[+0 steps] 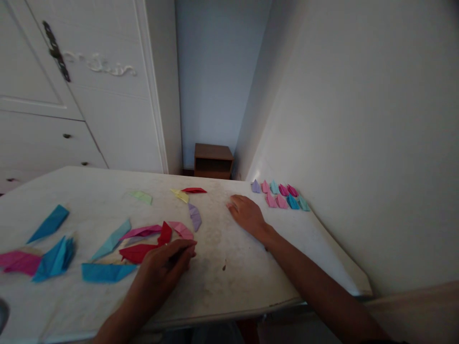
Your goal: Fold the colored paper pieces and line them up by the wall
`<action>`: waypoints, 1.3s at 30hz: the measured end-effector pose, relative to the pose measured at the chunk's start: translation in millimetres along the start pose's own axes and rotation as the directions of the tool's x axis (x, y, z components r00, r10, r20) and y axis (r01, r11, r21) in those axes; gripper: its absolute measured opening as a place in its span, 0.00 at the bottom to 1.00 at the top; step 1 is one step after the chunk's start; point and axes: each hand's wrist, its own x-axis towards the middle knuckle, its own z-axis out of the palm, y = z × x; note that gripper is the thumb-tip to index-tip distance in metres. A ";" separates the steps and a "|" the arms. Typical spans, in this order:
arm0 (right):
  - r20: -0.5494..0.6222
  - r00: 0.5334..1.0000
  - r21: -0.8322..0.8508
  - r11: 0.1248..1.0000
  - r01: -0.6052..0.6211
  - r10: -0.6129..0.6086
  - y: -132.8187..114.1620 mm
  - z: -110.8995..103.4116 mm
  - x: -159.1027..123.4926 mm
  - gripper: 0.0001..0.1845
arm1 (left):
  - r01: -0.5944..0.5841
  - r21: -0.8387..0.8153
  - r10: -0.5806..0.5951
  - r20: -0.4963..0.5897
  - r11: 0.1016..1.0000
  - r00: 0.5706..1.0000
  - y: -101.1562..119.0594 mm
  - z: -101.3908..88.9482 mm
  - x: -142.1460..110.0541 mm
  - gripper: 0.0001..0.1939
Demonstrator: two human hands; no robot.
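Note:
My left hand (167,267) is closed in a pinch above the near side of the white table (244,282); whatever its fingers hold, if anything, is hidden. Just beyond it lie a red folded paper piece (138,253) and a pink folded paper piece (182,230). My right hand (249,217) rests farther back, its fingers curled down at the tabletop, with their undersides hidden. A lilac folded piece (194,217) lies to its left. Right of it, small folded paper shapes (281,200) stand in two rows of pink, magenta, blue, aqua and lilac.
More folded strips are spread on the left: blue (48,223), magenta (21,262), light blue (113,240) and pale green (141,197). Yellow (180,195) and red (193,190) strips lie near the back edge. A wall (376,167) borders the right; a white cupboard (118,124) stands behind.

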 end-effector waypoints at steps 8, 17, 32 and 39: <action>-0.068 0.961 0.362 0.891 0.275 -0.269 -19.9 6.1 -13.7 0.15 | -0.048 0.093 0.054 -0.069 0.995 0.996 -2.3 -4.9 -6.9 0.10; -0.079 0.964 0.465 0.845 0.262 -0.255 -11.3 7.7 -12.8 0.13 | -0.407 0.593 0.419 0.125 0.695 0.899 -13.7 -28.2 -11.0 0.13; -0.141 0.938 0.473 0.811 0.345 -0.317 -8.2 12.3 -15.1 0.12 | -0.148 0.709 0.129 0.081 0.689 0.988 -29.4 -88.2 -41.7 0.18; -0.161 0.933 0.476 0.803 0.359 -0.322 -6.8 12.7 -14.5 0.11 | -0.099 0.688 0.061 0.080 0.719 0.995 -32.7 -90.6 -39.4 0.22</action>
